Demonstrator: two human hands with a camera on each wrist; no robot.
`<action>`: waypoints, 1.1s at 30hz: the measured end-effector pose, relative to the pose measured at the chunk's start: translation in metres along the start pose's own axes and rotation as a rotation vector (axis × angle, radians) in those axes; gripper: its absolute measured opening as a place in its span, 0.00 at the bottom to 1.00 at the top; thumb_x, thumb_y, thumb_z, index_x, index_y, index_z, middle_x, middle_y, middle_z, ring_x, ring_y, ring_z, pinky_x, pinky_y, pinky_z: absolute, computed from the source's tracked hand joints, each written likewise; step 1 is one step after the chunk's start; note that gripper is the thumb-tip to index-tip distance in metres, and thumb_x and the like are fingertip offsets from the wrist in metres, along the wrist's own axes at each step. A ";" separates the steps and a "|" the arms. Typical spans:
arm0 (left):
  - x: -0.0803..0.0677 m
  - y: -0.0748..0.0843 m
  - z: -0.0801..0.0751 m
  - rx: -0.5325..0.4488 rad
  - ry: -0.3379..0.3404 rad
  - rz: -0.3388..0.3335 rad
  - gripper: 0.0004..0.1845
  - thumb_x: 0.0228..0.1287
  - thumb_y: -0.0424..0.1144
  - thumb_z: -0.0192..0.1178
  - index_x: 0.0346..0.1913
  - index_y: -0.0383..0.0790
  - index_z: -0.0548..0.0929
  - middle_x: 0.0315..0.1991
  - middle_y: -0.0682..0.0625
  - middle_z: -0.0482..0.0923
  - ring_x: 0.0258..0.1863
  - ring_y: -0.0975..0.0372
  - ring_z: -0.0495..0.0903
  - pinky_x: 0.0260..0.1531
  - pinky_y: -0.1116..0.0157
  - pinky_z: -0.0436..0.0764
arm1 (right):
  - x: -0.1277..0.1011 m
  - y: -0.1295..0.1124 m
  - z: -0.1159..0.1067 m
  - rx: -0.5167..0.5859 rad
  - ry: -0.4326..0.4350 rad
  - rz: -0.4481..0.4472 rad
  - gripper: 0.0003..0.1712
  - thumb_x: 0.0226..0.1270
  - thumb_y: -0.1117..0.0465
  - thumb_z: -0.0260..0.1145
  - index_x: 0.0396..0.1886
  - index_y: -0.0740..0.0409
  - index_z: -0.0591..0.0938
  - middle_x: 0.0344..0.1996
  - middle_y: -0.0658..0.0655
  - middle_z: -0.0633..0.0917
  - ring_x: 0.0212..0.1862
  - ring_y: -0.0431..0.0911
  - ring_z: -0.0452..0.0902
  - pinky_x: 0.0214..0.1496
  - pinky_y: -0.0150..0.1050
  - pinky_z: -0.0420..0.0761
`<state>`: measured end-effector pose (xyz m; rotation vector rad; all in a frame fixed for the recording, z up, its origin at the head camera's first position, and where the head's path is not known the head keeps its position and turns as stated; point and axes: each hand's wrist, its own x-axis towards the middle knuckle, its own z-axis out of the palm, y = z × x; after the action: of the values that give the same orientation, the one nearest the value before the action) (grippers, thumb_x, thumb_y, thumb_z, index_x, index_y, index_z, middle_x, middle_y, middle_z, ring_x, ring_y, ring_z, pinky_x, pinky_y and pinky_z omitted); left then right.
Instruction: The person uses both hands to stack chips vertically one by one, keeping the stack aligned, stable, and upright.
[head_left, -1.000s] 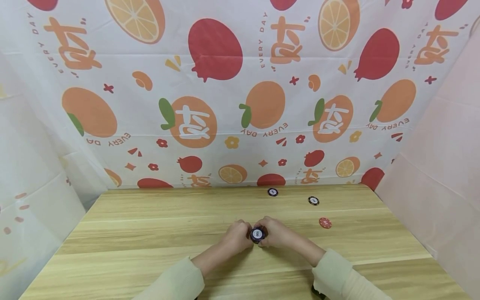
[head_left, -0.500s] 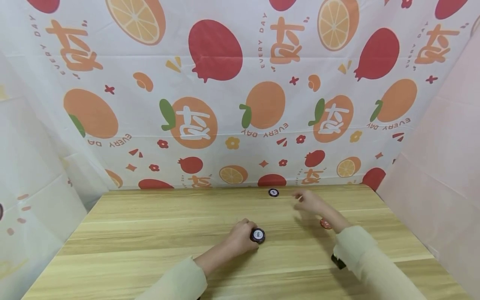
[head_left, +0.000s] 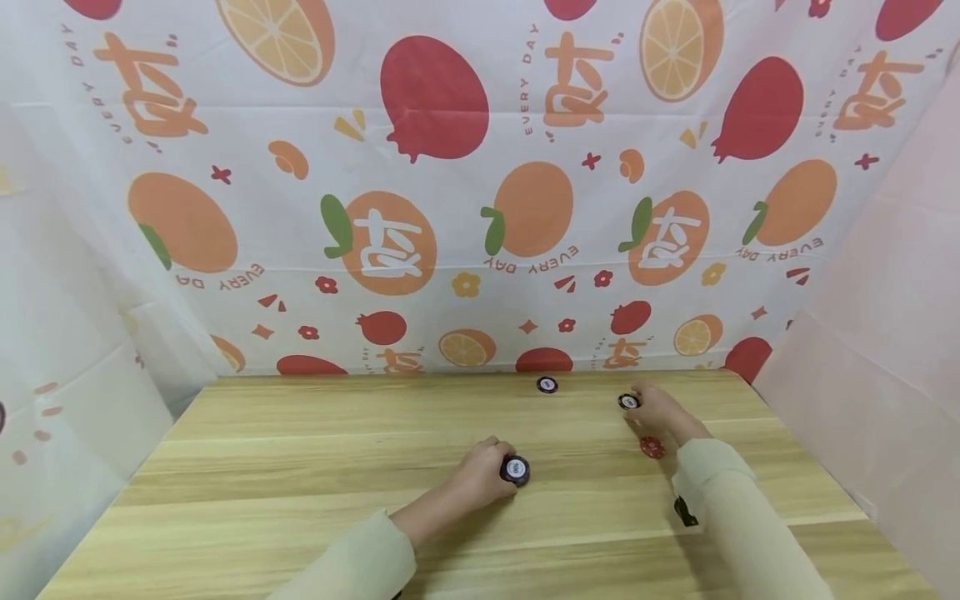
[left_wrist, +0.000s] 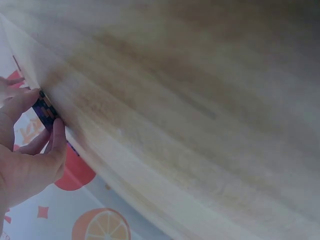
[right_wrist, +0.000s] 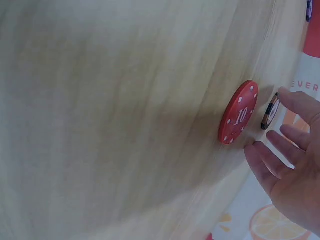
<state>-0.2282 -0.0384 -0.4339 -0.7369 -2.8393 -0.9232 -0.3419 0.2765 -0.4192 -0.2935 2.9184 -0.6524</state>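
On the wooden table (head_left: 300,450) my left hand (head_left: 495,468) curls round a small stack of dark poker chips (head_left: 515,471) with a white centre label. In the left wrist view its fingers (left_wrist: 56,137) pinch the stack's edge (left_wrist: 45,111). My right hand (head_left: 647,406) lies far right, fingers loosely extended beside a single black chip (head_left: 628,402). The right wrist view shows that black chip (right_wrist: 270,111) just ahead of the straight fingers (right_wrist: 300,102), with a red chip marked 10 (right_wrist: 238,112) beside it.
The red chip (head_left: 652,447) lies just nearer than the right hand. Another black chip (head_left: 547,384) sits at the table's far edge. A fruit-printed backdrop (head_left: 465,183) rises behind the table, and plain sheets close off both sides.
My right hand left the chip stack, swung out to the far right, and has now come down beside the single black chip. The left hand stays on the stack.
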 end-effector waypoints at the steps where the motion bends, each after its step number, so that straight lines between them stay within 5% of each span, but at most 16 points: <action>1: 0.000 0.000 0.000 -0.005 -0.003 -0.003 0.21 0.40 0.31 0.73 0.39 0.30 0.79 0.33 0.47 0.73 0.36 0.54 0.75 0.38 0.62 0.76 | 0.000 0.000 0.000 0.000 -0.001 -0.008 0.31 0.61 0.65 0.61 0.60 0.77 0.63 0.55 0.76 0.68 0.55 0.66 0.64 0.54 0.56 0.67; 12: 0.001 0.000 0.001 -0.016 -0.007 -0.013 0.20 0.40 0.31 0.73 0.39 0.30 0.79 0.34 0.46 0.73 0.37 0.54 0.75 0.38 0.62 0.76 | -0.001 -0.011 0.002 -0.044 -0.019 -0.065 0.24 0.59 0.71 0.60 0.55 0.74 0.71 0.54 0.74 0.70 0.57 0.67 0.63 0.55 0.57 0.65; 17: 0.001 0.000 0.001 -0.016 -0.017 -0.022 0.20 0.40 0.32 0.73 0.38 0.30 0.79 0.32 0.47 0.73 0.35 0.54 0.74 0.38 0.62 0.75 | 0.005 -0.007 0.006 -0.143 0.044 -0.118 0.16 0.56 0.72 0.61 0.46 0.72 0.77 0.44 0.71 0.77 0.49 0.63 0.71 0.50 0.54 0.70; 23: 0.003 0.001 -0.001 -0.024 -0.039 -0.048 0.20 0.41 0.33 0.73 0.39 0.30 0.79 0.33 0.47 0.73 0.36 0.55 0.74 0.38 0.62 0.75 | 0.007 -0.005 0.009 -0.138 0.089 -0.163 0.10 0.53 0.73 0.62 0.37 0.71 0.80 0.35 0.65 0.79 0.38 0.55 0.74 0.41 0.49 0.74; 33: 0.003 0.000 0.001 -0.031 -0.044 -0.062 0.20 0.42 0.34 0.73 0.40 0.30 0.79 0.34 0.46 0.73 0.37 0.55 0.75 0.39 0.62 0.76 | 0.005 -0.005 0.013 -0.139 0.134 -0.185 0.18 0.54 0.66 0.65 0.43 0.73 0.79 0.39 0.68 0.79 0.42 0.58 0.75 0.43 0.51 0.75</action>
<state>-0.2305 -0.0369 -0.4340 -0.6844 -2.9074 -0.9740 -0.3436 0.2657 -0.4288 -0.5614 3.0973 -0.5114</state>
